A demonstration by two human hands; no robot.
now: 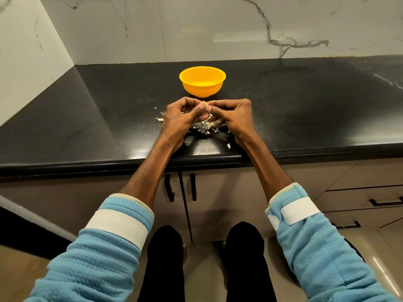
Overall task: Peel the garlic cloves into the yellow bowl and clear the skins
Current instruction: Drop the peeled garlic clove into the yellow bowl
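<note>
Though pinched, clove (206,103) mostly hidden

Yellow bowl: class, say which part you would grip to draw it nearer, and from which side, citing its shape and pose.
Probably the near rim of the yellow bowl, pinched from above on the person's side, thumb inside. It stands upright and open on the counter, its rim wide, while its rounded wall tapers to a small foot, offering poorer purchase.
</note>
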